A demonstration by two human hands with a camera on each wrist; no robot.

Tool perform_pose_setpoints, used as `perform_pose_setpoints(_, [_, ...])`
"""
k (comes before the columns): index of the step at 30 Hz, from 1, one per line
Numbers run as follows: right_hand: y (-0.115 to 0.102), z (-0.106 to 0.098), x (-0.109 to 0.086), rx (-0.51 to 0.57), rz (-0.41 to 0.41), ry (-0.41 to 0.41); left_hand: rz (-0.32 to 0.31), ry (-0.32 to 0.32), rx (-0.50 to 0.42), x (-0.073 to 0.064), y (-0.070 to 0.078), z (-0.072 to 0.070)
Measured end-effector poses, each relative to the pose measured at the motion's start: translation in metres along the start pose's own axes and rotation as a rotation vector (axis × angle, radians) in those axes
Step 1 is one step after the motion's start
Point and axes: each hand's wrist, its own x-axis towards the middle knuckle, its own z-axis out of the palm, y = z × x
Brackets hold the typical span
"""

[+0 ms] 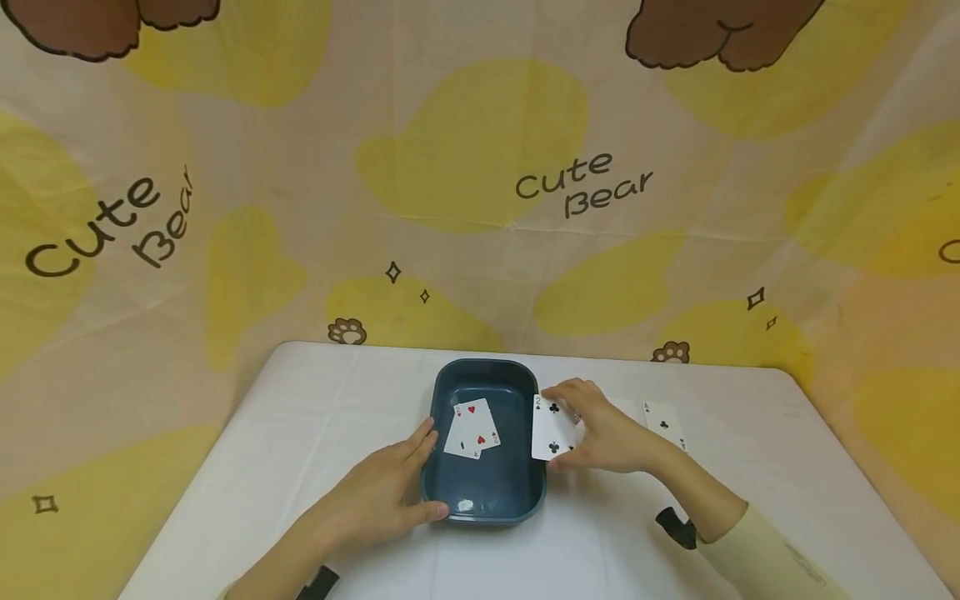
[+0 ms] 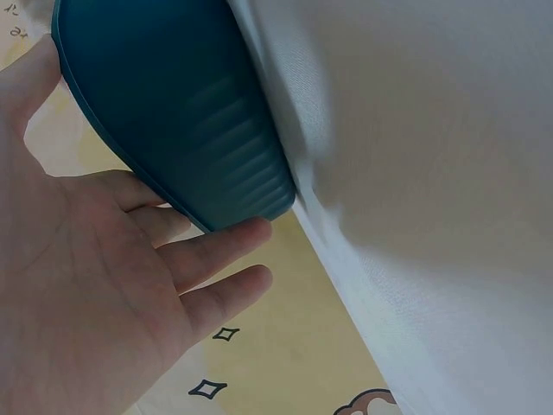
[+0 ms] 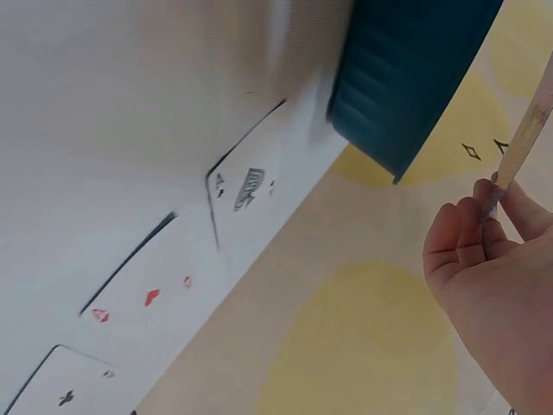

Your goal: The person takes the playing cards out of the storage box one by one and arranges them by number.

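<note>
A deep blue rectangular dish [image 1: 487, 502] stands on the table. My left hand [image 1: 386, 492] touches its left side with outstretched fingers, thumb at the near rim; the left wrist view shows the lower fingers [image 2: 220, 246] nearly straight along the outer wall. Between thumb and fingertips, my right hand [image 1: 607, 433] pinches a two of clubs playing card [image 1: 552, 429] by opposite edges, over the dish's right rim. That card [image 3: 523, 138] appears almost edge-on in the right wrist view. Inside the dish, a two of hearts [image 1: 477, 421] partly covers another card [image 1: 453, 446].
An ace of clubs [image 1: 662, 421] lies right of the dish, partly behind my right forearm. The right wrist view shows three cards on the white cloth, among them an ornate black ace [image 3: 249, 186] and a red ace [image 3: 151, 296]. A patterned curtain [image 1: 480, 250] hangs behind the table.
</note>
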Motion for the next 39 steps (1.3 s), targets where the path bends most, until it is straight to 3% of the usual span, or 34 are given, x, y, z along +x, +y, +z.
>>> perform_pose_setpoints(13, [0.018, 0.002, -0.023, -0.015, 0.014, 0.018, -0.006, 0.002, -0.01, -0.002, 0.0, -0.001])
perform_pose_setpoints(25, [0.03, 0.009, -0.037, 0.018, 0.028, -0.014, 0.0, 0.0, -0.009, -0.003, 0.0, -0.002])
perform_pose_setpoints(39, [0.041, 0.022, -0.045, -0.083, 0.03, -0.064, 0.011, 0.002, -0.002, -0.001, -0.001, -0.001])
